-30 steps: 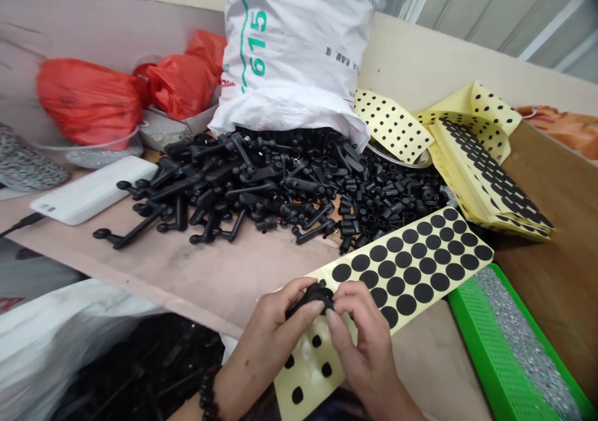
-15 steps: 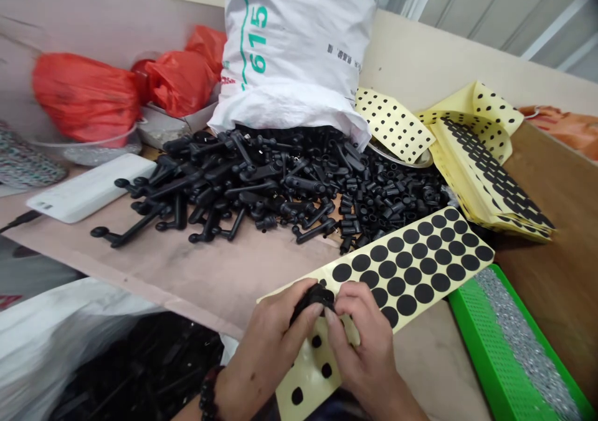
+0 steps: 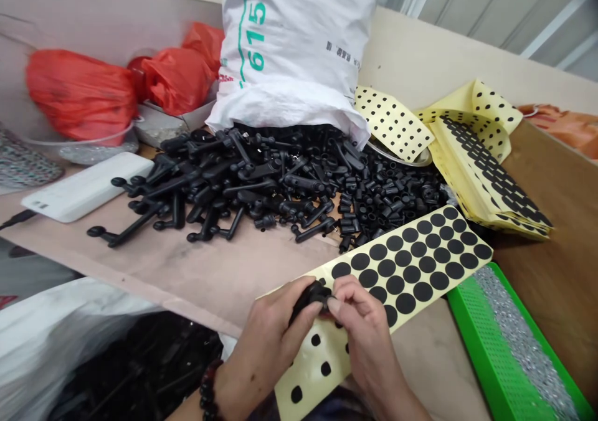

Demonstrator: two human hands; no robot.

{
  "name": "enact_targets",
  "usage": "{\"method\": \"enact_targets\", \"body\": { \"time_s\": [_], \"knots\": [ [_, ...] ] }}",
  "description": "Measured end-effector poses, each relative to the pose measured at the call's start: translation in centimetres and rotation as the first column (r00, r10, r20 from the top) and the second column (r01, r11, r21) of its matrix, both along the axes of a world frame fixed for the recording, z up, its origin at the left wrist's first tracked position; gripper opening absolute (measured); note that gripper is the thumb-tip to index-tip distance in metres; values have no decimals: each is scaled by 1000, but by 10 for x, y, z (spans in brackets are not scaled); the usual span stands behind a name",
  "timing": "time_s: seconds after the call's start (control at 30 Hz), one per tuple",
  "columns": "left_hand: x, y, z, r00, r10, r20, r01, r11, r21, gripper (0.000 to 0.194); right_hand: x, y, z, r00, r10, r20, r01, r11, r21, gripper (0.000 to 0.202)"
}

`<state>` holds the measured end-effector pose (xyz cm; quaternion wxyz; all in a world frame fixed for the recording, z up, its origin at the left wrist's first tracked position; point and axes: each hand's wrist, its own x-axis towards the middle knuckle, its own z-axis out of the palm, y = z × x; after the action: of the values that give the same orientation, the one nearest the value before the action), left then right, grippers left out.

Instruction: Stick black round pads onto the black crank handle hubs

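My left hand [image 3: 268, 334] is closed round a black plastic part [image 3: 306, 298], whose lower portion is hidden by the fingers. Thumb and fingertips of my right hand [image 3: 367, 331] pinch together at the part's right end; whether a small piece is between them cannot be made out. Beneath both hands lie a pale yellow sheet with large round black stickers [image 3: 412, 274] and a second sheet with small black dots [image 3: 308, 380].
Black crank-like handles [image 3: 224, 187] and short black caps [image 3: 387, 190] spill from a white sack [image 3: 299, 47]. More sticker sheets [image 3: 490, 184] lie at right, above a green tray [image 3: 486, 346] of small metal pieces. A white power bank [image 3: 86, 187] and red bags [image 3: 81, 94] sit left.
My right fingertips have shifted slightly at the part's end, and its thumb now points more to the left. My left hand keeps its hold. The view has moved a little.
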<state>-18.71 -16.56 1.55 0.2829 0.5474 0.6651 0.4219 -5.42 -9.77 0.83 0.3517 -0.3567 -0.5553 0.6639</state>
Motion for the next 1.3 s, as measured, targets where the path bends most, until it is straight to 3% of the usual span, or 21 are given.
{"method": "enact_targets", "body": {
  "time_s": [0.17, 0.27, 0.33, 0.43, 0.53, 0.7, 0.8, 0.9, 1.1, 1.17, 1.3],
  "knots": [
    [-2, -2, -1, 990, -29, -140, 34, 999, 37, 21, 1, 1, 2, 997, 23, 72, -33, 990, 140, 16],
    [-4, -1, 1, 995, -53, -86, 54, 998, 14, 18, 1, 1, 2, 995, 27, 100, -43, 986, 159, 17],
    [-5, -1, 4, 999, -52, -8, 52, 998, -30, 17, 2, 1, 4, 989, 27, 142, -61, 969, 241, 17],
    [-6, 1, 7, 995, -34, 94, 43, 994, -101, 17, 5, 3, 6, 978, 14, 207, -100, 907, 410, 14],
    [-7, 3, 8, 986, -26, 165, 51, 987, -153, 17, 10, 6, 9, 965, 15, 261, -147, 856, 495, 15],
    [-7, 3, 13, 969, 10, 245, 41, 978, -204, 18, 18, 6, 16, 939, -95, 329, -193, 647, 738, 14],
    [-5, 3, 13, 949, 35, 313, 36, 976, -217, 19, 19, 6, 21, 933, -123, 339, -198, 609, 768, 15],
    [-2, 5, 9, 889, 50, 456, 60, 973, -224, 22, 19, 8, 25, 925, -153, 348, -194, 598, 778, 18],
    [2, 11, 10, 732, 74, 677, 93, 974, -206, 31, 22, 14, 25, 856, -309, 414, -252, 450, 857, 17],
    [2, 13, 14, 718, 128, 684, 49, 971, -234, 32, 25, 17, 25, 829, -326, 455, -264, 489, 831, 19],
    [2, 14, 17, 691, 189, 698, 13, 962, -274, 38, 28, 21, 26, 848, -173, 501, -261, 687, 678, 22]
  ]
}}
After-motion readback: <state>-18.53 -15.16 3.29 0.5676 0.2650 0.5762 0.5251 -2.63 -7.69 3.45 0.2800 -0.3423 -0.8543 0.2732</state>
